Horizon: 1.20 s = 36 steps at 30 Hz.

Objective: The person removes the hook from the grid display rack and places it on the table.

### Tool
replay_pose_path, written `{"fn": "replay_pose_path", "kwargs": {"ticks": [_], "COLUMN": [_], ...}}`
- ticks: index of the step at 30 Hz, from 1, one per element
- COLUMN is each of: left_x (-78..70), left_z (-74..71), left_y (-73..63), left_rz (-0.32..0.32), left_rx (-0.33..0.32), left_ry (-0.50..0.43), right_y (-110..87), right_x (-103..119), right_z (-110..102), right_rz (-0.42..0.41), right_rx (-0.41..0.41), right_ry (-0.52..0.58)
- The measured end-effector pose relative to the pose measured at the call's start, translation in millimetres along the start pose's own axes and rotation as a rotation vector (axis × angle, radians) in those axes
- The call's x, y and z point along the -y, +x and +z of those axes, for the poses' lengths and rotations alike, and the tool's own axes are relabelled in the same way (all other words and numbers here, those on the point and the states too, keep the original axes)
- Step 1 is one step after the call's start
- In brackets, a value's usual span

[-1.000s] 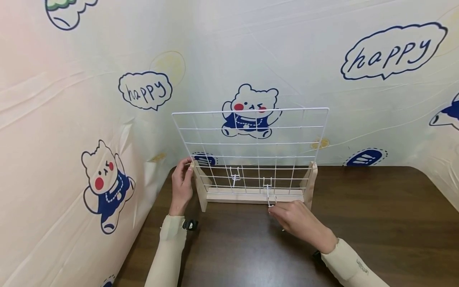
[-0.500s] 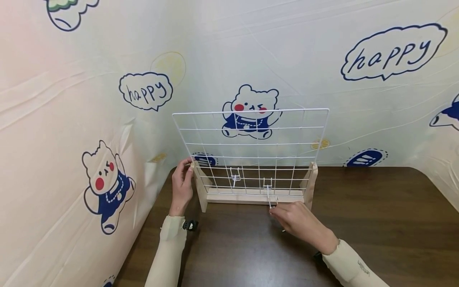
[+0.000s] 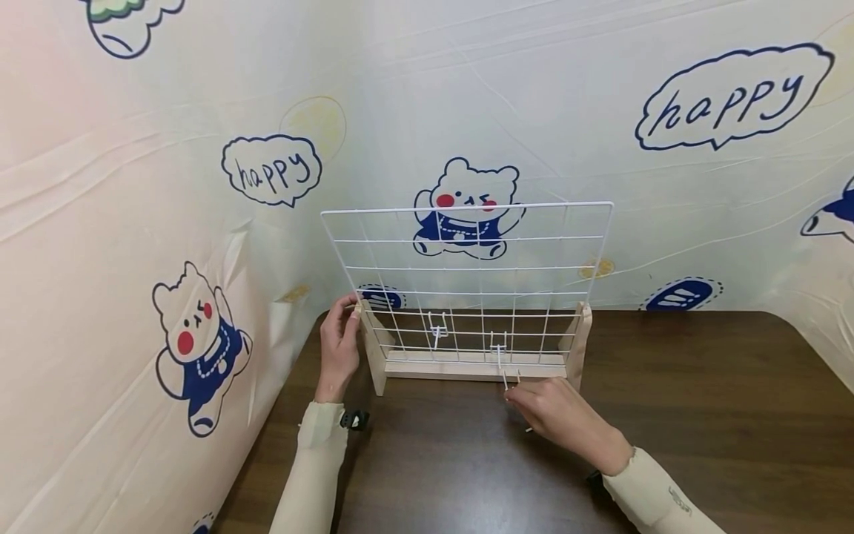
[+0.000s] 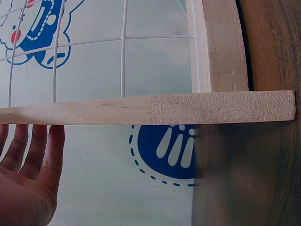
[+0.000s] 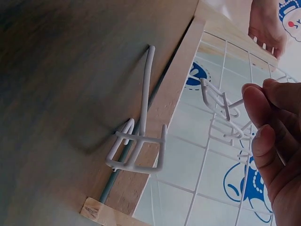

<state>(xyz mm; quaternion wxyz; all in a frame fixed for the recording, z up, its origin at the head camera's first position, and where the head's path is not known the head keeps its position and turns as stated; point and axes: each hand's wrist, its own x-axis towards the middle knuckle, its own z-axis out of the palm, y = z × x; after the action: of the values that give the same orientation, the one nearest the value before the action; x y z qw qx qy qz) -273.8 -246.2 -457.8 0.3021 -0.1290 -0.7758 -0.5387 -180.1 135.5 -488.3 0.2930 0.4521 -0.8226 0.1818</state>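
A white wire grid rack (image 3: 470, 267) stands on light wooden side panels (image 3: 373, 348). My left hand (image 3: 339, 345) grips the left panel near its top; in the left wrist view its fingers (image 4: 51, 150) lie against the panel. My right hand (image 3: 557, 415) pinches a white wire hook (image 5: 221, 101) by its prong, just in front of the grid. Two similar hooks hang low on the grid, one left of centre (image 3: 437, 330) and one right of centre (image 3: 498, 346). Another white hook (image 5: 146, 94) is in the right wrist view, mostly hidden under my right hand in the head view.
The rack's wooden base bar (image 3: 454, 367) rests on the dark wooden table (image 3: 667, 400). Behind and to the left hangs a pale cloth (image 3: 534, 89) with cartoon bears and lettering.
My right hand has shifted slightly right and toward me with the pinched hook, whose wire ends show more now. My left hand stays on the side panel.
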Motion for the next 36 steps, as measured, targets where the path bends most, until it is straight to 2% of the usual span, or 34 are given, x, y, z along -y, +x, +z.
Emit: {"fn": "replay_pose_path", "kwargs": {"ticks": [19, 36], "left_x": [1.1, -1.7], "left_z": [0.2, 2.5], "left_y": [0.8, 0.7], "left_rz": [0.02, 0.001], "left_rx": [-0.001, -0.016], "left_ry": [0.006, -0.001], "right_y": [-1.5, -3.2], "right_x": [-0.4, 0.5], "right_z": [3.8, 8.4], "right_rz": [0.014, 0.023], "right_rx": [0.03, 0.061], "right_ry": [-0.002, -0.013]}}
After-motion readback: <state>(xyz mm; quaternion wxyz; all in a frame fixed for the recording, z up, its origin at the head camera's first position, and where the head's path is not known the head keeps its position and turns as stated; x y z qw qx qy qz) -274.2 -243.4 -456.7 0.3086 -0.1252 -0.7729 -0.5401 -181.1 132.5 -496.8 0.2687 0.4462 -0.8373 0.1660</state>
